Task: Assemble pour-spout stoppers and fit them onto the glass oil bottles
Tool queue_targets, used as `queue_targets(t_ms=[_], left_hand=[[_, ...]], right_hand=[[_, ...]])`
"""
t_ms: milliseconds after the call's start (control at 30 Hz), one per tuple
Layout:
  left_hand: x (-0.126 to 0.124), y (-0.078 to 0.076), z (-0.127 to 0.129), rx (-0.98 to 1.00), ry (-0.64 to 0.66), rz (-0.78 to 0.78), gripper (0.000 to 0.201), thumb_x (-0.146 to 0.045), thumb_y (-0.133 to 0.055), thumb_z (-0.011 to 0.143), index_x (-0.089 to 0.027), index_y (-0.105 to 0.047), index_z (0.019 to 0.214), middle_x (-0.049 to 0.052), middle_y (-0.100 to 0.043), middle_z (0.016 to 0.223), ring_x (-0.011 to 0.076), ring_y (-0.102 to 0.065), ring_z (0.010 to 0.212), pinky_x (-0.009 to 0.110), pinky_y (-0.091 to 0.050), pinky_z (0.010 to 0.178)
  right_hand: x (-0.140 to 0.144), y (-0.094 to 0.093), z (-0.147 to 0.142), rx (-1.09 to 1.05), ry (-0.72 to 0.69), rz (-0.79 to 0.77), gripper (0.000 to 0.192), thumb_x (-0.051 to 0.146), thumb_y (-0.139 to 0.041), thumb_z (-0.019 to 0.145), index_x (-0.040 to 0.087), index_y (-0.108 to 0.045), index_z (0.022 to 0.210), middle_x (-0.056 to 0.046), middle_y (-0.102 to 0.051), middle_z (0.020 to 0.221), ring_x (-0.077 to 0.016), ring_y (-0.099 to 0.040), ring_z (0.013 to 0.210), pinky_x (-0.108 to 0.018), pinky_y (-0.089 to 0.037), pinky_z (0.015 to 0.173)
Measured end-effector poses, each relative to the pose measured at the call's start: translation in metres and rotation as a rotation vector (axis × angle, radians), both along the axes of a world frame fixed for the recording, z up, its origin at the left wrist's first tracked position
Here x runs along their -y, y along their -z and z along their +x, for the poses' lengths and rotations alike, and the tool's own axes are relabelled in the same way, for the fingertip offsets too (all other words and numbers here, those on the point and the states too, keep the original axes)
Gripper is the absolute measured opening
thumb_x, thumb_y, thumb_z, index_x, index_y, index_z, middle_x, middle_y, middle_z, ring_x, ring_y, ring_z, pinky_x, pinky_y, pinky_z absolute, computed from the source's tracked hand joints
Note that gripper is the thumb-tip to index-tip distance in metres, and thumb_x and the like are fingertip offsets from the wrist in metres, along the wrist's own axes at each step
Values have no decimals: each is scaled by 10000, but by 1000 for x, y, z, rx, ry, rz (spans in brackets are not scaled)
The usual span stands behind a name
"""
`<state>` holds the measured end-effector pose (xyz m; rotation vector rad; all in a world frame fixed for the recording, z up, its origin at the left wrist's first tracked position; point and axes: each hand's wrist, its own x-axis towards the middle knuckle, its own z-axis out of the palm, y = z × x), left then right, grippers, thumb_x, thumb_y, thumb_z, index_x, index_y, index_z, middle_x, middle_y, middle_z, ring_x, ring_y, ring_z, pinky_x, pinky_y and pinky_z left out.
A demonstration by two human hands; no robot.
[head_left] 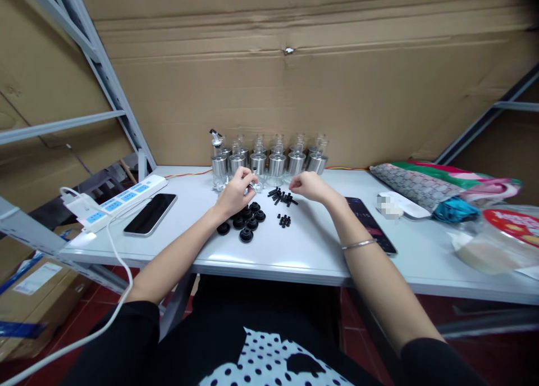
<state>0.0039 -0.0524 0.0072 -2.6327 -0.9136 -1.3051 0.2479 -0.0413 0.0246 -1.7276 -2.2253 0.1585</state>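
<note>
My left hand (pixel 236 194) is closed in a pinch above the table, and a small dark piece shows at its fingertips, too small to name. Just below it lie several black round ribbed stoppers (pixel 246 235). To the right my right hand (pixel 310 186) has its fingers curled together beside a loose pile of short black tubes (pixel 283 196). What its fingertips hold, if anything, is hidden. Several tiny black caps (pixel 284 221) lie nearer the front. Behind the hands stand rows of glass bottles with silver bands (pixel 277 164); a metal pourer (pixel 216 139) tops the leftmost one.
On the left of the white table (pixel 269 262) are a power strip (pixel 126 197) with a trailing white cable and a phone (pixel 150 214). A larger dark-screened device (pixel 373 226) lies by my right forearm. Farther right are a patterned bag (pixel 438 184) and a red-lidded tub (pixel 514 226).
</note>
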Motion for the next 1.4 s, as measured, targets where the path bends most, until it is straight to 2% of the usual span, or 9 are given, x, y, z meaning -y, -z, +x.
queue_targets(t_ms=[100, 233, 467, 533, 667, 800, 900, 1100, 1400], left_hand=[[-1, 1, 0, -28, 5, -8, 174, -68, -451, 769, -170, -515, 894, 56, -518, 950, 150, -534, 891, 257, -443, 805], [0, 1, 0, -39, -34, -23, 182, -86, -481, 747, -174, -497, 906, 53, -582, 912, 172, -562, 881, 280, -445, 808], [3, 2, 0, -16, -88, -147, 533, -103, -513, 696, -180, -399, 1210, 45, -643, 991, 166, -612, 850, 256, -454, 764], [4, 1, 0, -41, -91, -163, 632, -112, -521, 688, -180, -348, 1292, 44, -654, 1007, 169, -616, 850, 263, -455, 779], [6, -2, 0, -117, -120, -189, 714, -153, -531, 695, -184, -296, 1369, 39, -663, 1032, 181, -619, 853, 280, -459, 806], [7, -1, 1, -171, -130, -180, 653, -180, -533, 712, -189, -365, 1343, 41, -668, 1045, 200, -623, 917, 300, -457, 852], [6, -1, 1, -190, -123, -167, 610, -188, -537, 714, -156, -418, 1311, 66, -669, 1056, 220, -622, 934, 320, -462, 859], [5, -1, 0, -184, -154, -150, 650, -191, -540, 722, -129, -390, 1351, 84, -661, 1086, 224, -623, 932, 327, -471, 862], [3, 1, -1, -221, -186, -129, 689, -214, -536, 731, -139, -359, 1392, 80, -668, 1082, 201, -638, 871, 300, -482, 824]], right_hand=[[0, 3, 5, 118, 78, -132, 152, 95, -609, 643, 147, -737, 706, -98, -724, 751, -214, -662, 726, -258, -457, 616], [3, 3, 0, 155, 80, -246, 109, 82, -630, 598, 151, -713, 613, -96, -714, 692, -197, -640, 643, -251, -442, 549], [7, -2, -5, 168, 80, -254, 100, 73, -611, 580, 156, -633, 530, -88, -679, 631, -188, -608, 614, -259, -424, 557], [8, -4, -5, 137, 76, -224, 100, 86, -599, 598, 167, -611, 540, -72, -672, 641, -179, -602, 629, -249, -407, 554], [11, -8, -12, -76, -19, -31, 62, 127, -564, 658, 177, -553, 624, -30, -651, 687, -149, -573, 655, -229, -383, 573], [17, -9, -32, -431, -141, 83, 88, 177, -530, 701, 193, -451, 668, 15, -573, 599, -123, -523, 577, -223, -370, 558], [21, -7, -46, -577, -170, 191, 128, 242, -535, 728, 198, -429, 672, 28, -527, 581, -116, -485, 560, -231, -361, 563], [25, -2, -56, -677, -238, 245, 152, 287, -552, 745, 200, -441, 686, 30, -503, 578, -110, -444, 545, -235, -343, 546], [29, -3, -62, -637, -255, 276, 158, 241, -566, 745, 203, -436, 665, 21, -533, 577, -109, -455, 531, -230, -344, 525]])
